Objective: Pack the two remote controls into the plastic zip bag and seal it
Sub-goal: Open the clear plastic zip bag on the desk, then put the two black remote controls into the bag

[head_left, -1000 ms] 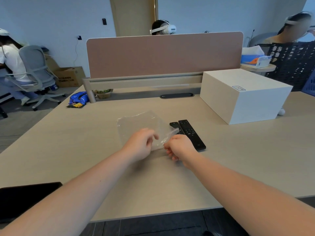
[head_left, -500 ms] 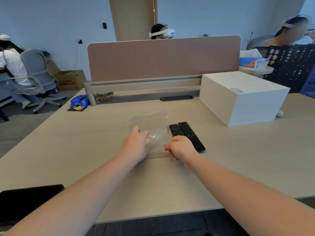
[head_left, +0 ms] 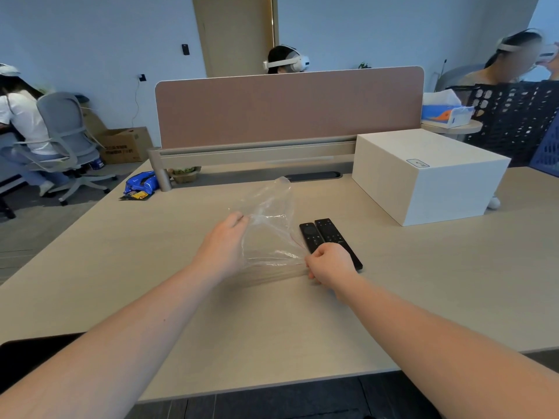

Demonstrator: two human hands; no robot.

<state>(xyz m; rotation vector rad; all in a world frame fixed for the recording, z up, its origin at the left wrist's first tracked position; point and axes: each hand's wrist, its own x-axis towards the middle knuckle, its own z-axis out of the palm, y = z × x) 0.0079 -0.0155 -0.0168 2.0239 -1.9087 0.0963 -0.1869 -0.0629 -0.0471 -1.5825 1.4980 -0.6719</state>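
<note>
A clear plastic zip bag (head_left: 267, 225) is lifted off the desk between my hands, its far end raised. My left hand (head_left: 225, 247) grips its left edge. My right hand (head_left: 328, 264) pinches its near right corner. Two black remote controls lie side by side just right of the bag: the shorter one (head_left: 310, 235) and the longer one (head_left: 334, 237). My right hand covers their near ends. Nothing is inside the bag.
A white box (head_left: 429, 176) stands at the right on the beige desk (head_left: 121, 267). A pink divider panel (head_left: 287, 107) runs along the back. A blue snack packet (head_left: 140, 186) lies at the far left. A dark flat object (head_left: 27, 358) sits at the near left edge. People sit behind.
The bag lay flat on the desk; its far end has now risen. My left hand moved from the near edge to the left side. The remotes have not moved.
</note>
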